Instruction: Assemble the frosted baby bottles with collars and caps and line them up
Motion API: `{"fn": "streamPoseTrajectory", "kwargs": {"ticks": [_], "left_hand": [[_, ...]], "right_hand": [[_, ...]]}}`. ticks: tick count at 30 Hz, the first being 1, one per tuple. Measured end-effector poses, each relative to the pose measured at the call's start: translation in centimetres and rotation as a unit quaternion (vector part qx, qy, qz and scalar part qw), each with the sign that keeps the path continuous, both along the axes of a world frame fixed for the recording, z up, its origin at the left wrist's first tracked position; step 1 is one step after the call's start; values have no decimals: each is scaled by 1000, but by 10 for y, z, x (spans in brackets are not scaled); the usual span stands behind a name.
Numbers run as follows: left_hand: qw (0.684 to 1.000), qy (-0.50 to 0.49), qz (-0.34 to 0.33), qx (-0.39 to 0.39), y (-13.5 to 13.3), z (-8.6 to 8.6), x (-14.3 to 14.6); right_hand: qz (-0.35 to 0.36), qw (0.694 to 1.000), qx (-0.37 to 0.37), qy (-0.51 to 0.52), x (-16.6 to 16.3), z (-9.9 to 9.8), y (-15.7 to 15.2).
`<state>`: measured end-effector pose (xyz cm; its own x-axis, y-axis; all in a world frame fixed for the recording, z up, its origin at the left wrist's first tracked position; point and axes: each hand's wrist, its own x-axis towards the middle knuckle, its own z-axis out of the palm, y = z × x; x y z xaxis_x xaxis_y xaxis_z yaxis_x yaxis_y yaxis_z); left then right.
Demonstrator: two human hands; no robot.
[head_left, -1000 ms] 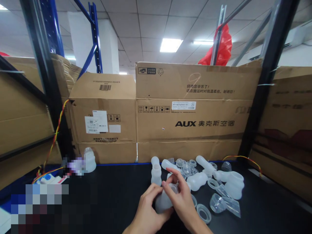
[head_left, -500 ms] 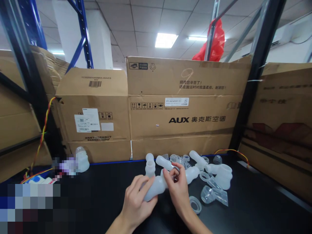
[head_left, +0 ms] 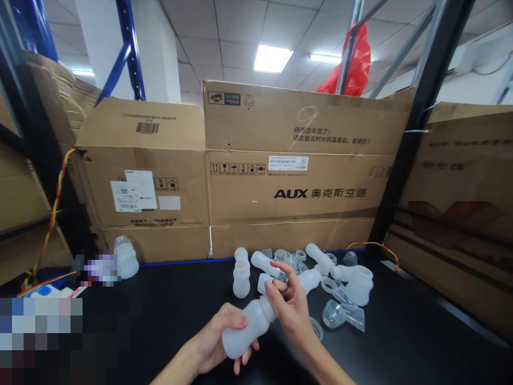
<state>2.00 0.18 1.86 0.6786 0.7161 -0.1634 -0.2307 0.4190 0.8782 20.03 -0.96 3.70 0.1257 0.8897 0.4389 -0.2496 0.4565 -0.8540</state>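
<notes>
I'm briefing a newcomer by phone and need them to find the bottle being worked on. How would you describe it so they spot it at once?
Start at the big AUX-printed cardboard box and drop to the black tabletop in front of it. Nearest the viewer, the frosted white waisted plastic bottle lies tilted, cradled in the left hand with the right hand at its neck. It alone is lifted off the table.

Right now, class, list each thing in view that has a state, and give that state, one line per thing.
Bottle: lying tilted, gripped at its base, neck up to the right.
Left hand: closed around the bottle's base.
Right hand: fingers pinched at the bottle's neck.
Second bottle: standing upright, uncapped, on the black table.
Clear cap: lying on its side.
Dome-shaped piece: upright, by the cardboard boxes.
</notes>
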Motion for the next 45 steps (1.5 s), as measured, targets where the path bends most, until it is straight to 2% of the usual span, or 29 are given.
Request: {"fn": "streamPoseTrajectory", "kwargs": {"ticks": [3,5,10,12,14,19,24,26,28,32,38,40,42,45], "left_hand": [[996,-22,-24,-87,1,-5,0],[992,-34,-13,-123,1,-8,1],[989,-67,43,-124,-4,-9,10],[990,-83,59,-100,-6,-7,14],[992,-85,75,-61,-7,-5,17],[991,-3,113,74,-2,1,17],[979,59,131,146,0,3,14],[963,100,149,199,1,2,14],[940,147,174,254,2,0,15],[897,222,208,322,3,-3,16],[892,180,226,346,4,6,8],[885,182,241,355,5,10,4],[869,205,244,378,7,13,2],[852,238,235,403,7,12,3]], "right_hand": [[15,1000,-5,11,1,0,2],[23,1000,-13,14,0,-1,6],[5,996,-54,69,-4,0,20],[-22,993,-58,100,-5,3,24],[-48,994,-51,82,-4,5,25],[-107,990,-36,-86,7,7,29],[-54,977,0,-205,23,8,41],[-65,971,21,-228,34,8,45],[-90,955,49,-278,48,6,46],[-107,890,106,-430,65,3,37],[-103,835,148,-519,75,-3,41],[-128,835,146,-515,82,-4,46],[-146,851,132,-488,85,-3,47],[-125,873,120,-456,79,-2,42]]}}
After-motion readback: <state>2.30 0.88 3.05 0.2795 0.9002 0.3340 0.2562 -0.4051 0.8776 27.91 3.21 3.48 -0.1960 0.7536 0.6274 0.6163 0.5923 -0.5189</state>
